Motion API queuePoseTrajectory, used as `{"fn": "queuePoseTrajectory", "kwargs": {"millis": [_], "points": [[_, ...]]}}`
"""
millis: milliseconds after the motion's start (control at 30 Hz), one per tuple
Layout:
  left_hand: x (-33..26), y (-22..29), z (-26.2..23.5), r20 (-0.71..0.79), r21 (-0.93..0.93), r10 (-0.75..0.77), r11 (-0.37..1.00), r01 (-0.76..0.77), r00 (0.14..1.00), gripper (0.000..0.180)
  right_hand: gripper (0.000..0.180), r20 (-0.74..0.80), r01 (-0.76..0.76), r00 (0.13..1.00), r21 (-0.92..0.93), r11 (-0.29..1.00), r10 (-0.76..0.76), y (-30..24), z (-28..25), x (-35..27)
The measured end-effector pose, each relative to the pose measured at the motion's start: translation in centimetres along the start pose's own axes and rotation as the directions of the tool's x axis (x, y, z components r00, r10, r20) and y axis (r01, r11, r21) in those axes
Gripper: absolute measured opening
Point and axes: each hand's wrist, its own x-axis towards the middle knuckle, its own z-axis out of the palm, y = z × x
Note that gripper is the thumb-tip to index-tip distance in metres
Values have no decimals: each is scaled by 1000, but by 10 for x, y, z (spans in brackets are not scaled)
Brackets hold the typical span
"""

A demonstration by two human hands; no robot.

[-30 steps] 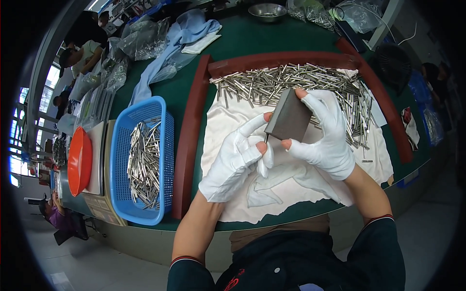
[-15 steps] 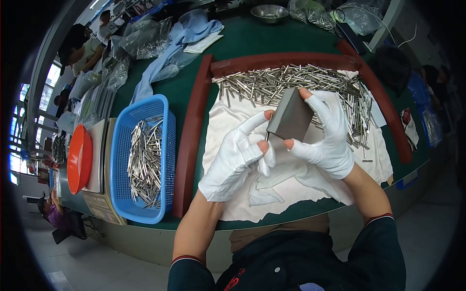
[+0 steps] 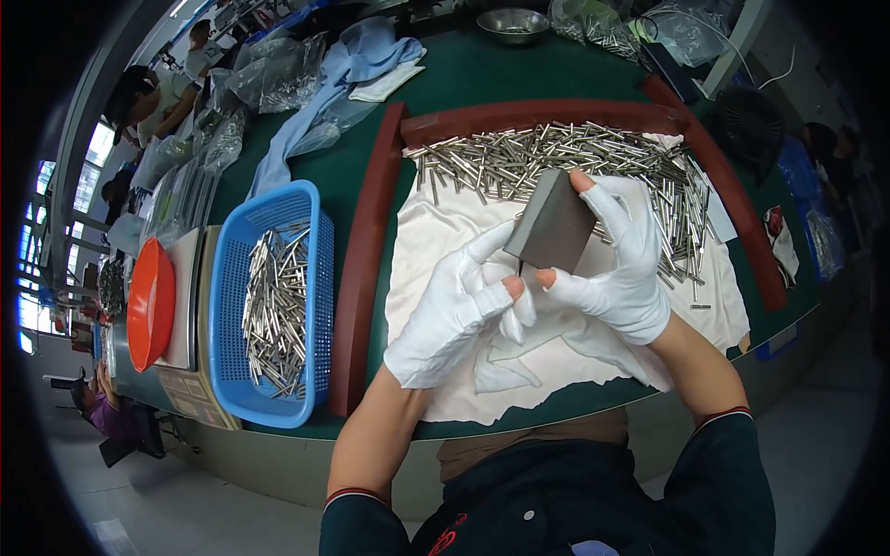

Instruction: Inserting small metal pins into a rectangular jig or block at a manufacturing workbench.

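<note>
The white-gloved left hand (image 3: 454, 310) has shifted slightly right, its bare index fingertip now hidden behind the dark grey rectangular block (image 3: 558, 227).

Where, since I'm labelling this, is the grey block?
In the head view, the grey block is right of centre, held by the right hand beside the left hand.

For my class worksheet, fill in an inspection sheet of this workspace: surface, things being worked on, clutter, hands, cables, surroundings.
Surface: green table, white cloth spread between red-brown bars.
Things in work: grey block, thin rod; loose metal rods heaped on the cloth, more in the blue basket.
Clutter: blue cloth, plastic bags, red bowl left of the basket, metal bowl toward the far side.
Hands: both white-gloved; left hand holds the thin rod by the block; right hand grips the block.
Cables: white cable, upper right.
Surroundings: other people at left.
</note>
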Motion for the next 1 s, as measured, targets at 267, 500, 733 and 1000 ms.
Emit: {"fn": "queuePoseTrajectory", "kwargs": {"millis": [267,500,733,1000], "points": [[2,1,5,7,54,-25,998,25,1000,62,84,-32,29,999,-21,999,-29,2,-1,-2],[-1,5,-12,-9,59,71,996,-70,997,70,82,-46,46,998,-108,993,-52,12,-11,4],[1,0,-2,-18,-13,20,1000,-20,1000,72,87,-110,129,984,-100,987,-140,4,-8,1],[3,1,4,-13,-8,6,1000,-6,1000,72,87,-111,202,969,-167,965,-222,-2,0,5]]}}
